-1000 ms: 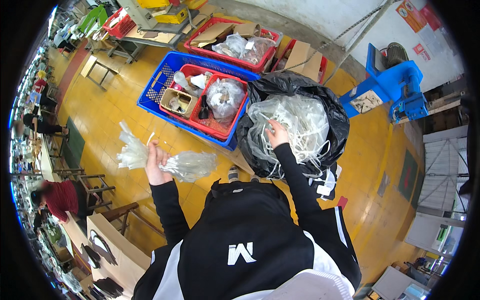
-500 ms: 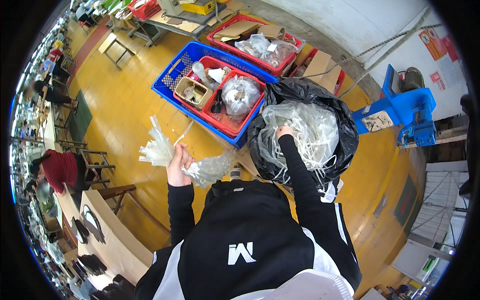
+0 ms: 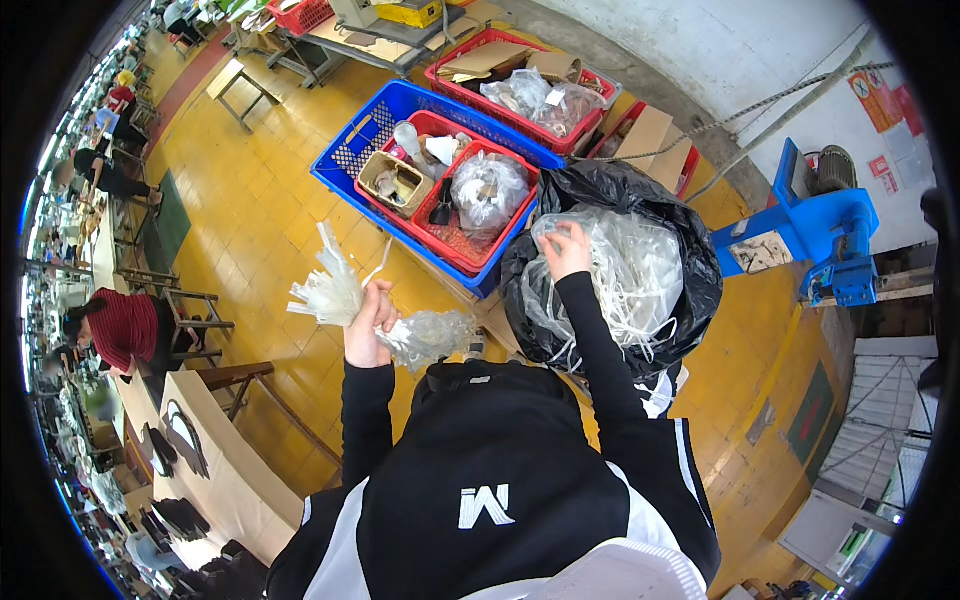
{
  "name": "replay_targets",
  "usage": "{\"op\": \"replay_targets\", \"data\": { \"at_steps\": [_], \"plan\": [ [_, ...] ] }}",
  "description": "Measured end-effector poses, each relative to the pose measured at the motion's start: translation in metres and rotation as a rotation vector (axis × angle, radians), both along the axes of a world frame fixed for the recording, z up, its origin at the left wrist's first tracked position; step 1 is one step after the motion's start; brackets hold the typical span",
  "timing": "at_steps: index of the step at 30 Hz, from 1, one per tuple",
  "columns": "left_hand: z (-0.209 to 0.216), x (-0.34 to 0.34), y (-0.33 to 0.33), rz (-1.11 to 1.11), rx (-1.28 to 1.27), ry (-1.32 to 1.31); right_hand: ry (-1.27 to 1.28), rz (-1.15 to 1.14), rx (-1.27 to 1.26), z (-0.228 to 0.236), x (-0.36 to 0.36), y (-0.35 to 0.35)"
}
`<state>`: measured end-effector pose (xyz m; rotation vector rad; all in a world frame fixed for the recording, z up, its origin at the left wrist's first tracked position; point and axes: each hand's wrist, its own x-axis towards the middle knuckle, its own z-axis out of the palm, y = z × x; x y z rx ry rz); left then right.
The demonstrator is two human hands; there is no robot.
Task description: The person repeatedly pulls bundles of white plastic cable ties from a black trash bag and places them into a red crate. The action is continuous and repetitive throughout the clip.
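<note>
Fingers: left hand clenched on 1 strip bundle; right hand grasping strips; 1 black bag

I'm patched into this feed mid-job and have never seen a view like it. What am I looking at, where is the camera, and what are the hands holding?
There is no machine here: a person works with two bare hands. The camera is a wide fisheye worn on the person's head and looks down, so straight edges bend and the black jacket fills the bottom. The left hand holds a bundle of pale plastic strips, with clear plastic bunched below it. The right hand reaches into a black bag full of similar strips. On the yellow floor ahead stands a blue crate holding red trays, a small box and a clear bag. Other people sit far left.
</note>
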<state>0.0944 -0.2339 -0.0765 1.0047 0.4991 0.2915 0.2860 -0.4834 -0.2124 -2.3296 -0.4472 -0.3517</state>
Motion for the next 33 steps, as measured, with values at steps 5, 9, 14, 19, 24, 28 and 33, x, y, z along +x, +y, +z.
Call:
{"op": "replay_targets", "data": {
  "at_steps": [5,9,14,19,24,28,33],
  "plan": [
    [-0.001,0.021,-0.032,-0.158,0.007,-0.054,-0.193,0.324,0.172,0.151,-0.043,0.030],
    [-0.014,0.031,-0.064,-0.154,0.093,-0.171,-0.222,0.471,0.306,0.172,-0.085,0.058],
    [-0.028,0.020,-0.042,-0.361,0.167,-0.185,-0.015,0.515,0.355,0.165,-0.099,0.049],
    [-0.007,0.033,-0.025,-0.386,-0.001,-0.186,0.389,0.608,0.495,0.119,-0.133,0.054],
    [-0.009,0.035,-0.040,-0.386,-0.002,-0.058,0.393,0.503,0.451,0.113,-0.125,0.024],
    [-0.009,0.044,-0.053,-0.404,0.030,-0.048,0.345,0.416,0.508,0.121,-0.119,0.004],
    [-0.014,0.045,-0.062,-0.599,0.118,-0.023,0.639,0.293,0.852,0.127,-0.116,-0.006]
  ]
}}
